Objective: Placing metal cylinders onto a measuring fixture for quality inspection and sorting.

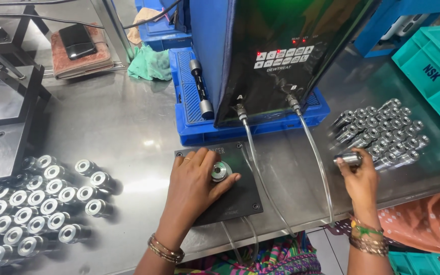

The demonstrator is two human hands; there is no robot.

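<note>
My left hand (195, 187) rests on a black square fixture plate (240, 201) and grips a small shiny metal cylinder (220, 171) standing in the plate's middle. My right hand (361, 179) holds another metal cylinder (349, 159) lying sideways, close to the near edge of a cluster of like cylinders (383, 131) standing on the steel table (128, 127). A second large group of the same cylinders (31, 203) lies at the left front of the table.
A dark test unit (281, 46) with lit buttons stands on a blue crate lid (194, 130); two clear hoses (314, 153) run from it toward the table's front edge. A teal bin (434, 71) sits far right, a black metal frame (6, 112) far left.
</note>
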